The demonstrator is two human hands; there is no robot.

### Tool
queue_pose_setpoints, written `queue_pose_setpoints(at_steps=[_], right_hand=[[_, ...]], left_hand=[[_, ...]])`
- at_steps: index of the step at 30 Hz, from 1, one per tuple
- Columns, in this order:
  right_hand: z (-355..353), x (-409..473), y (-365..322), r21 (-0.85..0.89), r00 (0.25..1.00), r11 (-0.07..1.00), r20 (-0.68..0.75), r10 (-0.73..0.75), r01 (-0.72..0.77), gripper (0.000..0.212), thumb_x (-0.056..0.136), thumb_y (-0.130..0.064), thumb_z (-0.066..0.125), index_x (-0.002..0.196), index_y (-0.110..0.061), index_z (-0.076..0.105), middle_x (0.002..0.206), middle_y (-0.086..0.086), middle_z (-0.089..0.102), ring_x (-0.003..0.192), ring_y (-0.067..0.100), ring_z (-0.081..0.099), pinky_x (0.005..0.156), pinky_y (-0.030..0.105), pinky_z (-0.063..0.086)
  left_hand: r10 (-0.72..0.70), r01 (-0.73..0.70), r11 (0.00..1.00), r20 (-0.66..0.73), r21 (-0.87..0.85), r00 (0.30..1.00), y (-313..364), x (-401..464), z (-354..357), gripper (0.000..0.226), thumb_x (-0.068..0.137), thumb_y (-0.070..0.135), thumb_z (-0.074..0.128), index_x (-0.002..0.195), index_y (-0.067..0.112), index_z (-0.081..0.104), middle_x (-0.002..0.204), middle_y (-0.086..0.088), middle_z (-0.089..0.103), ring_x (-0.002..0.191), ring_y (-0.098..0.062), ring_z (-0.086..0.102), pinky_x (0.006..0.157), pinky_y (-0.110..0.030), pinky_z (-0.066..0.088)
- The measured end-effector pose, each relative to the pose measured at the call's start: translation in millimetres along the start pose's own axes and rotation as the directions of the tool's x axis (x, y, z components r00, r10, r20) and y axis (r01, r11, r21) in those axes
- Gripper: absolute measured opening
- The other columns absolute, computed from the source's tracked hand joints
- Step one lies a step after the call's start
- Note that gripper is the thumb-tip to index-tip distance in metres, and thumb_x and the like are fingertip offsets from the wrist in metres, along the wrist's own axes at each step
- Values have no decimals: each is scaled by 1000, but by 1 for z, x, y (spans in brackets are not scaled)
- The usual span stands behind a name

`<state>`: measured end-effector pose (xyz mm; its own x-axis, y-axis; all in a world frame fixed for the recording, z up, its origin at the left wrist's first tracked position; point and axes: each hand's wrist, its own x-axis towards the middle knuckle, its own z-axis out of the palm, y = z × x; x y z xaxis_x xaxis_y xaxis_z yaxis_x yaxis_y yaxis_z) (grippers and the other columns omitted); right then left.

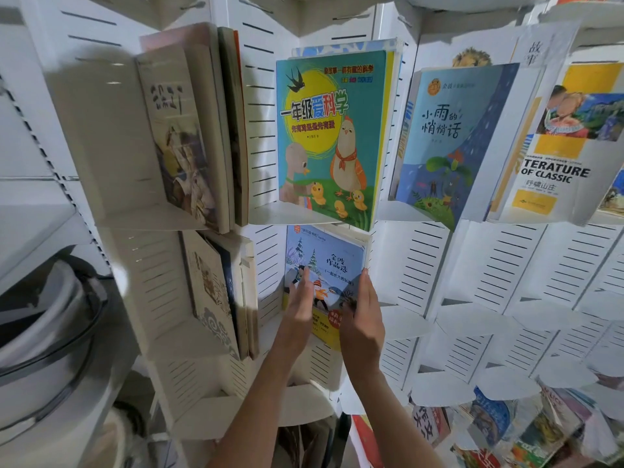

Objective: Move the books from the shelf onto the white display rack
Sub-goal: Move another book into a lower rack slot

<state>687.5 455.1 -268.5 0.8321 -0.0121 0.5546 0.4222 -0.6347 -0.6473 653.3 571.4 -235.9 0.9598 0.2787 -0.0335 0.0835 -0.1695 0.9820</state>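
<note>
A snow-scene children's book (329, 261) stands in a lower pocket of the white display rack (472, 265). My left hand (300, 298) lies flat with fingers extended on its cover near the left edge. My right hand (363, 312) presses along the book's right edge, fingers straight. Above it a green chicken-cover book (329, 136) fills the upper middle pocket. A blue rain-themed book (449, 140) and a yellow "Literature of Classic" book (553, 146) sit in pockets to the right.
Beige books (182, 136) fill the upper left pocket, and more books (216, 292) stand in the pocket below. Several pockets at lower right hold nothing. Loose books (506, 427) pile at bottom right. A round white appliance (44, 332) sits on a grey shelf at left.
</note>
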Motion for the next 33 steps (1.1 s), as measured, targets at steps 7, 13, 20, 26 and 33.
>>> queue_pose_setpoints(at_steps=[7,13,20,26,33], right_hand=[[-21,3,-10,158,955,962,232,183,-223,79,100,-19,52,137,-72,7,145,-19,49,121,11,56,96,38,51],[-24,-1,-3,197,911,925,327,251,-326,86,94,-7,55,138,-69,15,129,-25,55,111,-6,57,81,6,44],[-31,-3,-3,109,898,952,377,225,-285,86,100,-20,53,139,-71,-4,138,-3,56,116,18,60,93,39,52],[-47,-6,-3,98,945,984,306,112,-148,74,97,-24,62,155,-38,17,150,1,44,136,18,42,109,38,40],[-93,-24,-37,93,977,993,205,58,-78,58,99,-44,52,152,-38,30,159,-5,32,147,11,26,114,23,22]], left_hand=[[-114,119,954,36,-275,993,7,-9,14,58,93,73,27,145,49,36,137,12,60,124,-9,59,106,-39,48],[-193,195,925,40,-326,980,18,-9,15,49,102,62,25,142,40,44,123,12,63,100,-6,65,74,-19,53],[-165,170,951,43,-260,985,32,-29,6,47,102,57,17,142,42,36,100,30,47,90,7,50,92,-27,40],[-16,14,998,35,54,999,28,-46,-1,72,85,86,9,149,57,22,164,16,15,149,-7,15,122,-45,16],[148,-137,975,-55,177,987,42,-79,-6,69,96,65,16,155,32,31,160,8,30,149,-13,25,113,-23,22]])
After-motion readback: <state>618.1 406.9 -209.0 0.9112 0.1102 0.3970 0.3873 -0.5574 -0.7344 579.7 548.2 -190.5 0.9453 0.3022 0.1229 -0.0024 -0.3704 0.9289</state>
